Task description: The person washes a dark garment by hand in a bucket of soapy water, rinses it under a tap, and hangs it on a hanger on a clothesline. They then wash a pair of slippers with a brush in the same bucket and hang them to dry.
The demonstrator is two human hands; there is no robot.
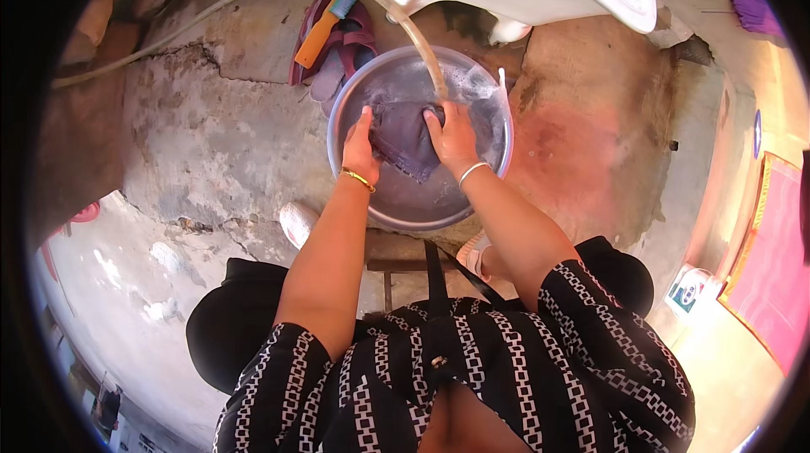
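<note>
Dark cloth (403,134) spans between the left grip (360,151) and right grip (456,139), each closed on one side, over the basin (413,224) beneath; probably soft, water-heavy and slippery, it suits bunched handfuls at both edges.

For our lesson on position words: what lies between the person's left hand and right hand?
A dark purple-grey cloth lies between the left hand and the right hand, inside the round basin's rim; the head view shows this.
</note>
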